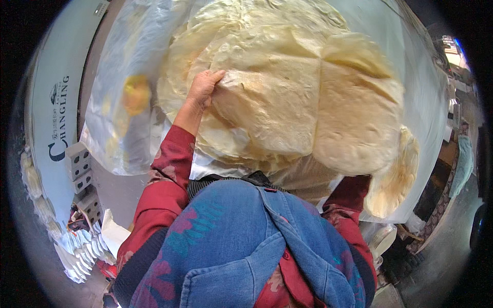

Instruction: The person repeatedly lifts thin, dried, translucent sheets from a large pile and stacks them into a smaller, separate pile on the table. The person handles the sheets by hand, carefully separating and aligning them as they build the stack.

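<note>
A thick pile of large, thin, pale-yellow flatbreads (269, 15) lies before me. My left hand (202, 90) pinches the near-left edge of the top flatbread (269, 100), thumb above and fingers beneath. A straight crease runs down this sheet, and its right part (358, 107) is raised and slightly blurred. Under that right part my right forearm disappears at the red sleeve (348, 194); the right hand itself is hidden. A separate browned flatbread piece (396, 181) hangs at the near right. Clear plastic sheeting (416, 88) lies beneath and around the pile.
On the left is a translucent plastic bag (131, 46) with a blurred yellow-orange patch (136, 94). Beyond it stands a pale panel (52, 111) bearing writing, beside white blocks with holes (79, 165). A teal cloth (462, 165) hangs at the far right.
</note>
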A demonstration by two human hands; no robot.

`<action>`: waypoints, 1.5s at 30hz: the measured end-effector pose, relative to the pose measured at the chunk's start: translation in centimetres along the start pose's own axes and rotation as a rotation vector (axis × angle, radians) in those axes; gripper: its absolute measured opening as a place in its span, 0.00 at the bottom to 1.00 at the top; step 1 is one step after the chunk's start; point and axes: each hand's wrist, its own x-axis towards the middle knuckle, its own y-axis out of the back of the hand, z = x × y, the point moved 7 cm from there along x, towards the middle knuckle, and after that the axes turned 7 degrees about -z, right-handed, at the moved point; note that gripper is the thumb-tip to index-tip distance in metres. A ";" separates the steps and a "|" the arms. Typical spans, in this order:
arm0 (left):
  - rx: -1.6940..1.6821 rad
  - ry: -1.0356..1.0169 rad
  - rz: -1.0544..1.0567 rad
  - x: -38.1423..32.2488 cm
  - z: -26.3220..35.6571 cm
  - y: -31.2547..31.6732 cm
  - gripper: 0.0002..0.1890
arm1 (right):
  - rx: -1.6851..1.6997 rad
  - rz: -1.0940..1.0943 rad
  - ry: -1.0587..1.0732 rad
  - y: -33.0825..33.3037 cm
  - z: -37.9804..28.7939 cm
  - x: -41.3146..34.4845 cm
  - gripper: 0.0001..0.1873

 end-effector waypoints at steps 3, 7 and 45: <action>0.113 0.007 0.088 -1.5 1.7 -1.9 0.07 | -0.147 0.071 0.043 4.4 -6.1 0.8 0.13; 0.123 -0.027 0.076 0.6 -0.7 0.1 0.07 | -0.428 0.195 0.108 9.7 -16.6 0.9 0.13; 0.906 -0.934 -0.437 -12.6 6.8 -21.8 0.22 | -0.356 -0.187 -0.168 -10.9 6.6 -2.9 0.09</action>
